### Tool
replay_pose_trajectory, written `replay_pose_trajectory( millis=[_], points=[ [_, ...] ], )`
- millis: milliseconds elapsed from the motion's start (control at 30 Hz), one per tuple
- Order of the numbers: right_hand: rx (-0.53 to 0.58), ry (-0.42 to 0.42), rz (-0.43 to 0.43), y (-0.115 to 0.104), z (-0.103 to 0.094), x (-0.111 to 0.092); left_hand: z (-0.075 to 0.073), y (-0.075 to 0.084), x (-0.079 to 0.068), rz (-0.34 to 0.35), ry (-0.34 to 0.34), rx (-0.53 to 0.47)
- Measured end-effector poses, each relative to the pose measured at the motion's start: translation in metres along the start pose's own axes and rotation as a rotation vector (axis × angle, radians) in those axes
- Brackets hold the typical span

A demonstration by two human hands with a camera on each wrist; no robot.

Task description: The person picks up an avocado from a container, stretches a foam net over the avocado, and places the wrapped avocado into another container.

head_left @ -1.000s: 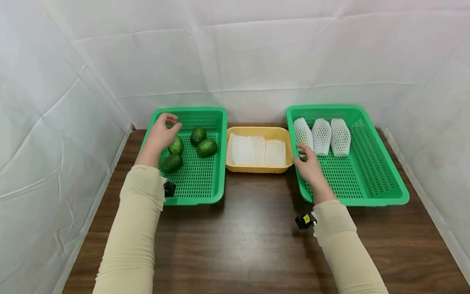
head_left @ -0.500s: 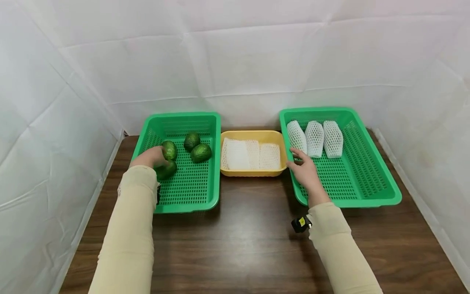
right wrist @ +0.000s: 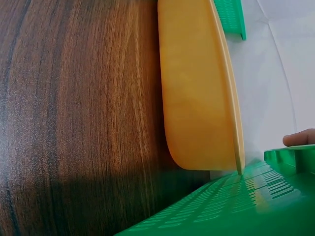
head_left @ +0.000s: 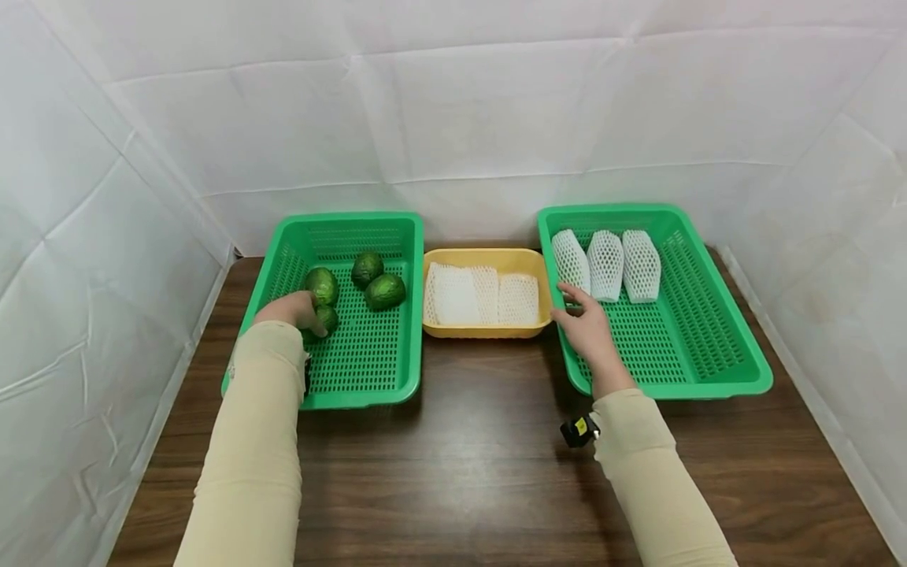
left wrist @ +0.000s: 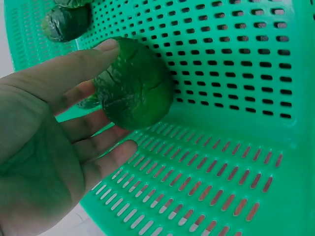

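My left hand [head_left: 294, 309] reaches into the left green basket [head_left: 418, 346] and holds the nearest avocado [head_left: 326, 319] between thumb and fingers. From the left wrist, this avocado [left wrist: 138, 86] shows with the thumb on its upper side and fingers along its far and lower sides. Another avocado [head_left: 322, 285] lies just beyond it, and two more avocados [head_left: 385, 291] sit together to the right. My right hand [head_left: 590, 331], fingers loosely bent, is at the left rim of the right green basket [head_left: 737, 386]; one fingertip [right wrist: 295, 138] appears over that rim in the right wrist view.
Between the baskets stands a yellow tray [head_left: 489, 332] with white foam net sleeves [head_left: 460, 295]. Three white net-sleeved items [head_left: 605, 264] lie in the right basket. White sheeting [head_left: 453, 118] hangs behind and at both sides of the brown wooden table [head_left: 453, 465].
My left hand has come down from above the left basket onto the nearest avocado and taken hold of it. The right hand stays at the right basket's rim. The head view has shifted slightly.
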State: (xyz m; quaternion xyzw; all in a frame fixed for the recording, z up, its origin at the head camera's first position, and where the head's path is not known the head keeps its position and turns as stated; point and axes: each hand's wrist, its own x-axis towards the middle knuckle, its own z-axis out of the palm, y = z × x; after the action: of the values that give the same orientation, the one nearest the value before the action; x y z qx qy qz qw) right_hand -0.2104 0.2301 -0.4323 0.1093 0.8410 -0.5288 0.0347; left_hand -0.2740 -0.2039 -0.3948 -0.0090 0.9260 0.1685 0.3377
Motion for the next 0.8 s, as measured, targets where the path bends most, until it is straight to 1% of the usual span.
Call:
replay_pose_trajectory(
  millis=[100, 333, 500, 700, 800],
  points=[
    [-0.001, 0.002, 0.000, 0.0003, -0.0001, 0.0002, 0.0002, -0.0003, 0.0012, 0.004, 0.007, 0.011],
    [0.007, -0.001, 0.000, -0.0001, 0.0002, 0.0000, 0.0012, 0.0011, 0.0056, -0.007, -0.011, 0.010],
    [-0.004, 0.000, 0.003, -0.0001, -0.0003, -0.0005, 0.0032, 0.0024, 0.0091, -0.010, -0.009, 0.036],
    [-0.012, 0.004, -0.006, 0.0006, 0.0003, 0.0000, 0.0061, 0.0043, 0.0095, 0.000, -0.032, 0.085],
    [-0.009, 0.005, -0.014, 0.0016, 0.0003, 0.0000, 0.0070, 0.0052, 0.0095, 0.008, -0.035, 0.092]
  ],
)
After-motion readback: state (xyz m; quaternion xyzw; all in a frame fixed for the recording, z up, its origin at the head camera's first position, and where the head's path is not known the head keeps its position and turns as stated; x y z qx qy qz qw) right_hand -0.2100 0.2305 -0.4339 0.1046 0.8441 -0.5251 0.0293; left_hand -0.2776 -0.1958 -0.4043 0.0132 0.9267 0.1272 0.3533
